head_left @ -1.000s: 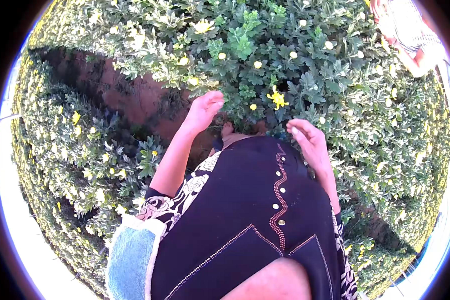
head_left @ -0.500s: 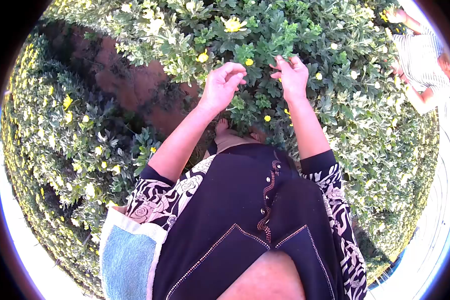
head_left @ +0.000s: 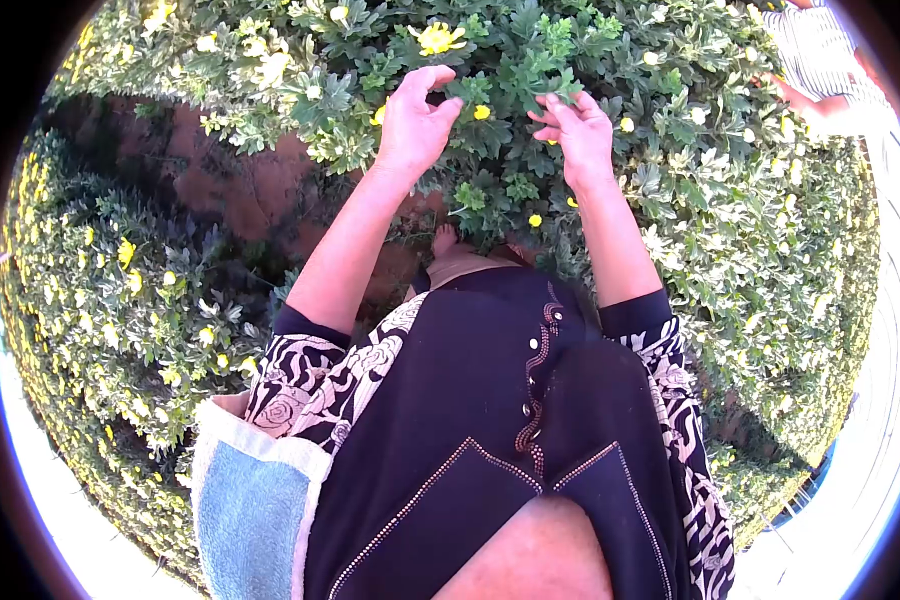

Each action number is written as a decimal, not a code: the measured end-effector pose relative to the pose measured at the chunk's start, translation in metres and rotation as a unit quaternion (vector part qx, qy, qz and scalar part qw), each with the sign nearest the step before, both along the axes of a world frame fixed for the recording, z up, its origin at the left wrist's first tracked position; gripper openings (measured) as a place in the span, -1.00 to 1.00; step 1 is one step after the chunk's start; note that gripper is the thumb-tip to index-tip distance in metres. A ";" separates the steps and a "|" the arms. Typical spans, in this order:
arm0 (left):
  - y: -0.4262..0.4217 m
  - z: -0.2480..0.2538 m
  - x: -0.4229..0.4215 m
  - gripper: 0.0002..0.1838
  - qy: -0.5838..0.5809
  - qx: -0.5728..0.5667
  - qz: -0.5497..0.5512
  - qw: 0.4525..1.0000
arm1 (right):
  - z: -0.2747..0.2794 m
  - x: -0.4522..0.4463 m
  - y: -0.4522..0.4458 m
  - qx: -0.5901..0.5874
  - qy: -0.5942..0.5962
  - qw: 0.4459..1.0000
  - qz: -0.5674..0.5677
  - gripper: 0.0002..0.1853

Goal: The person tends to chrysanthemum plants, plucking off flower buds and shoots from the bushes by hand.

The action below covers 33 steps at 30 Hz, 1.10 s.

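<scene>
Bushy green plants with yellow flowers fill the area in front of me. My left hand (head_left: 417, 122) is over the foliage, its thumb and forefinger apart with nothing seen between them. Just above its fingertips is a large open yellow flower (head_left: 438, 39); a partly hidden yellow bloom (head_left: 379, 115) lies beside its fingers. A small yellow bud (head_left: 482, 112) sits between my two hands. My right hand (head_left: 582, 138) has its fingers curled and pinched at the leafy green shoots (head_left: 550, 65). Whatever is between those fingertips is too small to make out.
At the upper right, another person in a striped top (head_left: 820, 45) reaches an arm into the plants. Reddish bare soil (head_left: 230, 170) runs between rows on the left, with another flowering row (head_left: 140, 310) beyond. A blue cloth (head_left: 255, 510) with a white edge hangs at my left side.
My left hand has moved up and left toward the large yellow flower, its fingers spreading wider. My right hand has shifted slightly up. The view has tilted a little, and the other person sits higher.
</scene>
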<state>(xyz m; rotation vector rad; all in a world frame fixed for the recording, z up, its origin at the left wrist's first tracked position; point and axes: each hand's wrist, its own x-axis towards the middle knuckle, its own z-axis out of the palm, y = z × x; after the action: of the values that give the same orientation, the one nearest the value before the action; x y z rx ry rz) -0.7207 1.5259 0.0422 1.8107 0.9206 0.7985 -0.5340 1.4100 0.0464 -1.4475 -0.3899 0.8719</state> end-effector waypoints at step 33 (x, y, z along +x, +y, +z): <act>0.020 -0.101 0.028 -0.66 0.034 -0.171 -0.232 0.957 | -0.045 -0.038 0.010 -0.188 -0.387 0.885 0.181 -0.79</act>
<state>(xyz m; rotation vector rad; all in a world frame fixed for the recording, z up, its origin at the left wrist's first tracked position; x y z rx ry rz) -0.6931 1.5462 -0.0589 1.6564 0.5926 0.2623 -0.5721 1.4204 0.0017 -2.1093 -1.1720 0.6381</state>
